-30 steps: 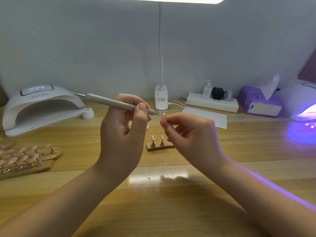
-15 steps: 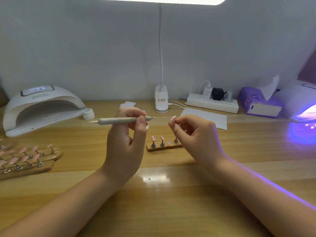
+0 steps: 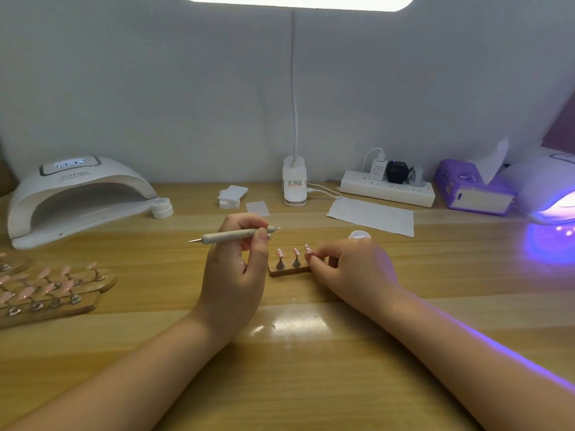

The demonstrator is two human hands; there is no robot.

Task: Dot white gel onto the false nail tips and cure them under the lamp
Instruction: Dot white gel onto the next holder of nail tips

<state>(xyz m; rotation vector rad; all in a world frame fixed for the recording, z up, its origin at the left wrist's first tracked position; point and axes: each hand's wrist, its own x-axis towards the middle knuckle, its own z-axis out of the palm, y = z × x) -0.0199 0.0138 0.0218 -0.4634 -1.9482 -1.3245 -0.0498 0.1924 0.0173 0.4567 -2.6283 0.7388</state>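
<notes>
Pinching: nail tip (image 3: 308, 249) is pinched by right hand (image 3: 351, 269) fingers at small wooden holder (image 3: 287, 270), beside two mounted tips.
Left hand (image 3: 231, 275): dotting pen (image 3: 233, 235) is gripped, held level above table (image 3: 311, 368).
Gel pot (image 3: 359, 235): behind right hand.
Lamp (image 3: 74, 197): far left.

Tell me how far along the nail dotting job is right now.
Done: two nail tips on the small wooden stand already carry white dots. In hand: the right hand pinches a third dotted tip at the stand, seemingly seating it, while the left hand holds the dotting pen clear. Left: curing this stand under a lamp, and the bigger stands of tips, whose dotting I can't judge.
</notes>
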